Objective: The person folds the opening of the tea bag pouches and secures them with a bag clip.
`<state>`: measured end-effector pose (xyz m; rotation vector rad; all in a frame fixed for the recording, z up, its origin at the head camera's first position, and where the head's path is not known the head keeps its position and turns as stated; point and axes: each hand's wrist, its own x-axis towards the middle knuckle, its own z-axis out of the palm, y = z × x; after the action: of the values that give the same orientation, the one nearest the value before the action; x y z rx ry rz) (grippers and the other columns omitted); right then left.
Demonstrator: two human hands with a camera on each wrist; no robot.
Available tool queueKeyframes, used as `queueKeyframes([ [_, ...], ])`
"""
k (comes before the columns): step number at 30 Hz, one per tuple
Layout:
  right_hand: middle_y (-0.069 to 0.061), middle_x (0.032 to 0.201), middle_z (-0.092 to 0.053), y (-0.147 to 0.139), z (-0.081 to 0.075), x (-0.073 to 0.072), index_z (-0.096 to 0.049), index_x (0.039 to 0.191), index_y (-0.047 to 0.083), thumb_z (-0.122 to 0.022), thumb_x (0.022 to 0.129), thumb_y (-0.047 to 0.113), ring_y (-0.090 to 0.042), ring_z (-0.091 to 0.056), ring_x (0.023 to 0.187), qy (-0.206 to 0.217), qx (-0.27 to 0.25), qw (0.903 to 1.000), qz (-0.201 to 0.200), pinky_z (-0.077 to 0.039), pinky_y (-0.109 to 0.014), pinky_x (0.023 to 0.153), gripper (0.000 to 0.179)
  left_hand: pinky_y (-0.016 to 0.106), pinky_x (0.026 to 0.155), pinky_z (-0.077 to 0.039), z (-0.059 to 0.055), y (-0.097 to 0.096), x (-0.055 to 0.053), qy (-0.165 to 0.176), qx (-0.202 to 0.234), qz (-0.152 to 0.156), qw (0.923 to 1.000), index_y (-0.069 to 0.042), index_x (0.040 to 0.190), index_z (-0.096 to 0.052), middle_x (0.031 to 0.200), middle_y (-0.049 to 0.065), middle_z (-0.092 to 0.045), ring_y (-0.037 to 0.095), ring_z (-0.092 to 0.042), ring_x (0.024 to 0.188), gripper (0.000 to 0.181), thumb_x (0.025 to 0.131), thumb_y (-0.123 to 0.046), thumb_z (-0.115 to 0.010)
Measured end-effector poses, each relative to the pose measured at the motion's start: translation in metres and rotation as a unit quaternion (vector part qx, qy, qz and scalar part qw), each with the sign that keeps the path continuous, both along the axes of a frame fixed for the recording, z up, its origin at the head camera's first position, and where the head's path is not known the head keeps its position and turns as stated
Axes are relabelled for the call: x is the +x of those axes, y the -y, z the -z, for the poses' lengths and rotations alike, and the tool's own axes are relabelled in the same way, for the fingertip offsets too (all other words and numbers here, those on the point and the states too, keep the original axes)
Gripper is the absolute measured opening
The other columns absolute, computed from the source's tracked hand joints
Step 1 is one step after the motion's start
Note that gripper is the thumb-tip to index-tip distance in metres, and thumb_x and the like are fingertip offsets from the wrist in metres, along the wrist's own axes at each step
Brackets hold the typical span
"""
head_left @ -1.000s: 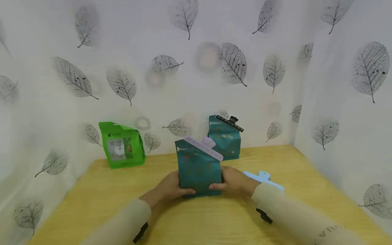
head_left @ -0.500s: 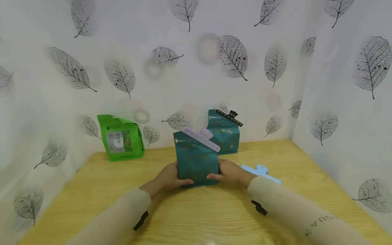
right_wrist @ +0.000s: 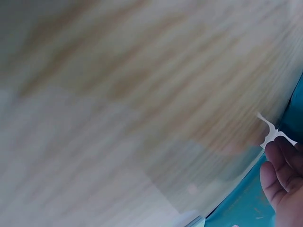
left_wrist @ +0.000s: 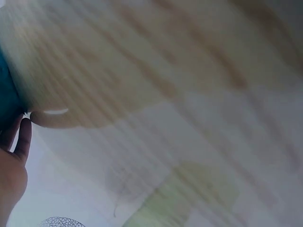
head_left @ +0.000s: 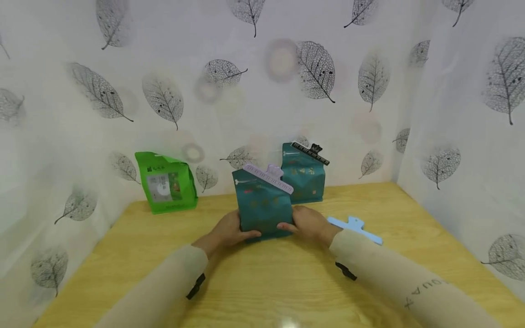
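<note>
A teal pouch (head_left: 265, 209), its top corner folded under a lilac clip (head_left: 268, 178), is held between both hands in the middle of the table and leans slightly left. My left hand (head_left: 227, 230) grips its left side, thumb across the lower front. From the opposite side my right hand (head_left: 308, 222) holds the lower edge, thumb also on the front. Most of the fingers are hidden behind the pouch in the head view. Part of the pouch (left_wrist: 7, 92) shows at the left wrist view's edge. Fingers of the right hand (right_wrist: 284, 175) show beside it in the right wrist view.
Just behind, to the right, stands another teal pouch (head_left: 304, 182) with a black clip (head_left: 310, 153). A green bag (head_left: 167, 183) stands at the back left. One light blue clip (head_left: 355, 229) lies right of the right hand. Leaf-patterned curtain (head_left: 254, 114) encloses the wooden table (head_left: 262, 282).
Both hands have moved the held pouch a little farther back, closer to the rear teal pouch, and its tilt has grown slightly. The head view has shifted a little.
</note>
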<state>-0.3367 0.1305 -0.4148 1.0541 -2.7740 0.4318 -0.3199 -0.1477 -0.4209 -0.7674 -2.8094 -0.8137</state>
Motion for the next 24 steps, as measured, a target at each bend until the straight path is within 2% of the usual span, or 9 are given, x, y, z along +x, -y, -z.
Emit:
queueKeyframes([
  [5,-0.017,0.117,-0.069,0.001,-0.001,0.003,-0.055,0.134,0.0,-0.056,0.098,0.054,-0.031,-0.068,0.106,-0.008,0.007,0.9999,0.013,-0.054,-0.046,0.093,0.065,0.047,0.1,-0.05,0.003,0.001,-0.001,-0.017,0.004,0.006,0.9998,-0.002,0.142,-0.045,0.129,0.018,-0.065,0.031,-0.064,0.117,0.082,0.082,-0.045,-0.081],
  [10,-0.019,0.114,-0.068,0.002,0.0,0.004,-0.061,0.126,-0.004,-0.052,0.103,0.043,-0.034,-0.067,0.107,-0.002,0.033,0.9994,0.013,-0.053,-0.048,0.093,0.052,0.046,0.102,-0.049,0.004,0.004,-0.005,-0.013,-0.005,-0.002,0.9999,-0.002,0.144,-0.042,0.13,0.018,-0.064,0.032,-0.063,0.118,0.083,0.084,-0.045,-0.079],
  [13,-0.019,0.116,-0.066,0.004,0.001,0.003,-0.061,0.119,-0.003,-0.05,0.106,0.035,-0.036,-0.065,0.11,0.003,0.024,0.9997,0.01,-0.052,-0.048,0.095,0.041,0.046,0.103,-0.049,0.003,0.007,-0.008,-0.008,0.004,-0.009,0.9999,-0.003,0.145,-0.042,0.132,0.017,-0.063,0.031,-0.062,0.12,0.082,0.085,-0.044,-0.079],
  [17,-0.015,0.104,-0.066,0.009,0.002,-0.002,-0.06,0.104,0.002,-0.048,0.107,0.03,-0.033,-0.065,0.102,0.003,0.004,0.9999,0.012,-0.054,-0.047,0.089,0.031,0.047,0.104,-0.048,0.0,0.01,-0.013,-0.005,0.011,-0.023,0.9997,-0.003,0.144,-0.043,0.132,0.017,-0.063,0.031,-0.062,0.121,0.081,0.085,-0.043,-0.079],
  [21,-0.012,0.095,-0.065,0.015,0.001,-0.004,-0.06,0.098,0.004,-0.049,0.106,0.029,-0.03,-0.066,0.094,-0.001,0.004,0.9993,0.038,-0.055,-0.045,0.084,0.029,0.048,0.103,-0.048,0.001,0.01,-0.017,-0.014,0.012,-0.026,0.9995,0.0,0.144,-0.041,0.129,0.019,-0.064,0.032,-0.063,0.119,0.08,0.086,-0.041,-0.078],
  [24,-0.012,0.092,-0.066,0.021,0.003,-0.003,-0.063,0.095,0.003,-0.052,0.105,0.031,-0.03,-0.067,0.09,-0.031,0.022,0.9969,0.069,-0.056,-0.046,0.081,0.032,0.049,0.102,-0.049,0.003,0.011,-0.019,-0.02,0.021,-0.028,0.9992,0.001,0.144,-0.04,0.127,0.02,-0.064,0.034,-0.063,0.118,0.081,0.086,-0.041,-0.078],
])
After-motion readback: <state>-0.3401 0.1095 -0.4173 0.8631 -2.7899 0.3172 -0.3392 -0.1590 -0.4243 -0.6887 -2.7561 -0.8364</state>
